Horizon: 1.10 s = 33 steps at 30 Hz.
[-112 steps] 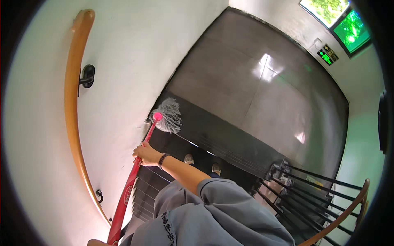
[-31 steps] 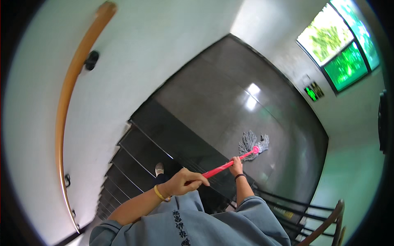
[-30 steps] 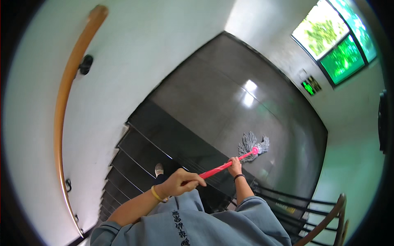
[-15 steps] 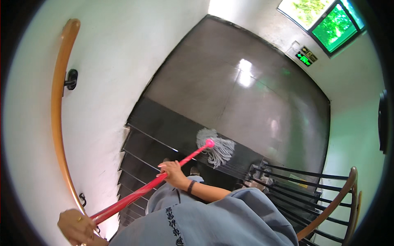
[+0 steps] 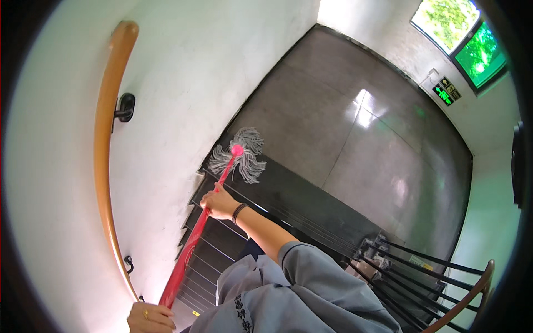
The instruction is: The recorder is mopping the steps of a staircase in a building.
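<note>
A grey, dark-lettered top goes with a dark bracelet and seemingly a gold ring.

Open landing beyond mop head, wall close at left, railing lower right

Mop head went from out on the landing a second ago to over by the left wall, strands splayed wider now, right hand swung left too.
</note>
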Each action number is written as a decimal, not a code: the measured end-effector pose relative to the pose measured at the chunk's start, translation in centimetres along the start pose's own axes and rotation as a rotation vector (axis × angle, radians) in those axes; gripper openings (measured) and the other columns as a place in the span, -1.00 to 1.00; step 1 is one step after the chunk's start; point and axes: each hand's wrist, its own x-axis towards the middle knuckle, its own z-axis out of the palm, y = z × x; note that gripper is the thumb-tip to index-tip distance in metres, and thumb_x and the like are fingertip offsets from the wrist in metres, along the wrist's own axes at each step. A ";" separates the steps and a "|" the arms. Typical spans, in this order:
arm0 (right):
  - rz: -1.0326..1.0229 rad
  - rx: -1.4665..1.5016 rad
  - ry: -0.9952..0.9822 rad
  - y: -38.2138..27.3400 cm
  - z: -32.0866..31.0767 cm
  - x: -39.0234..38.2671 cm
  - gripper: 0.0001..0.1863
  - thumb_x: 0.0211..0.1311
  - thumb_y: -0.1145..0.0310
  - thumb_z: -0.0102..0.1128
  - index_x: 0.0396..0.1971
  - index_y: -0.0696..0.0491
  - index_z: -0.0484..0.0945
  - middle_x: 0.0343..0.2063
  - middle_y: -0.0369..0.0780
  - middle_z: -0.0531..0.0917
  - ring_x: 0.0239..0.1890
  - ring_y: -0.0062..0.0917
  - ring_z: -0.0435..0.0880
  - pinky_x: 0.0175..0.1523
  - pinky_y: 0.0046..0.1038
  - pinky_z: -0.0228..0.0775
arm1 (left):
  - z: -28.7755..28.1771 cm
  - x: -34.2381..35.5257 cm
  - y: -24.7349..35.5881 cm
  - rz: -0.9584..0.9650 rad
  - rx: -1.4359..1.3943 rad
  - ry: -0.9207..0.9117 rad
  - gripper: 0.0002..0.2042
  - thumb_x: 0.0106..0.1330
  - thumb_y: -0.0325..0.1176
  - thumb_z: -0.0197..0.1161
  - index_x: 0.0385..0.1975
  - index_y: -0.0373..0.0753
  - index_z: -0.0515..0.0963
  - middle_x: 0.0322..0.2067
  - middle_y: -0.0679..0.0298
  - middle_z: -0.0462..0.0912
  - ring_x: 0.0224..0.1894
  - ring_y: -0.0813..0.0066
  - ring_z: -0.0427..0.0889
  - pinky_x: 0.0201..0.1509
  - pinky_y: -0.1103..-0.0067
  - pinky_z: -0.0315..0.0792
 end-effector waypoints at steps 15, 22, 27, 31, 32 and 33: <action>0.920 -0.213 0.564 18.7 -9.4 -29.6 -0.71 -0.09 0.14 0.37 -0.55 -0.06 0.42 -0.40 -0.31 0.48 -0.10 -0.35 0.48 0.01 -0.13 0.21 | 17.0 5.2 -16.3 -0.323 -0.421 -0.401 -0.73 -0.10 -0.68 -0.08 -0.46 -0.34 0.56 -0.75 0.30 0.42 -0.67 0.44 0.43 -0.27 0.45 0.49; 1.262 -0.174 0.528 12.6 -5.6 -43.3 -0.72 -0.09 0.13 0.37 -0.57 -0.03 0.50 -0.36 -0.24 0.49 -0.07 -0.28 0.46 -0.06 -0.12 0.23 | 21.0 3.8 -16.3 -0.563 -0.733 -0.539 -0.73 0.04 -0.72 -0.11 -0.39 -0.41 0.57 -0.72 0.32 0.39 -0.68 0.61 0.29 -0.47 0.63 0.30; 0.983 -0.252 0.574 4.3 -2.6 -39.3 -0.64 -0.10 0.18 0.39 -0.80 0.05 0.44 -0.65 -0.17 0.50 -0.46 -0.22 0.50 -0.24 -0.22 0.29 | 14.5 3.7 -12.7 -0.610 -0.601 -0.567 -0.86 0.06 -0.56 0.05 -0.50 -0.38 0.58 -0.71 0.18 0.49 -0.66 0.45 0.44 -0.40 0.53 0.42; 0.880 -0.038 0.488 -2.1 -2.7 -30.7 -0.65 -0.05 0.21 0.34 -0.82 0.05 0.44 -0.70 -0.15 0.48 -0.50 -0.22 0.49 -0.29 -0.24 0.27 | 5.7 4.9 -8.8 -0.628 -0.644 -0.380 -0.78 -0.13 -0.59 0.01 -0.50 -0.46 0.58 -0.68 0.11 0.44 -0.66 0.27 0.39 -0.40 0.39 0.41; 0.822 0.011 0.434 -2.9 -2.1 -28.2 -0.65 -0.05 0.22 0.34 -0.83 0.05 0.44 -0.71 -0.16 0.48 -0.52 -0.22 0.49 -0.32 -0.23 0.26 | 2.4 4.1 -7.8 -0.592 -0.633 -0.432 -0.78 -0.13 -0.59 -0.01 -0.52 -0.47 0.57 -0.69 0.10 0.43 -0.67 0.22 0.38 -0.43 0.34 0.41; 0.730 0.019 0.433 -4.1 -1.9 -25.3 -0.66 -0.01 0.23 0.32 -0.81 0.04 0.45 -0.72 -0.16 0.49 -0.56 -0.23 0.48 -0.34 -0.24 0.26 | -1.1 3.0 -6.8 -0.556 -0.622 -0.481 -0.79 -0.14 -0.60 -0.04 -0.54 -0.48 0.56 -0.70 0.09 0.42 -0.67 0.17 0.38 -0.46 0.30 0.40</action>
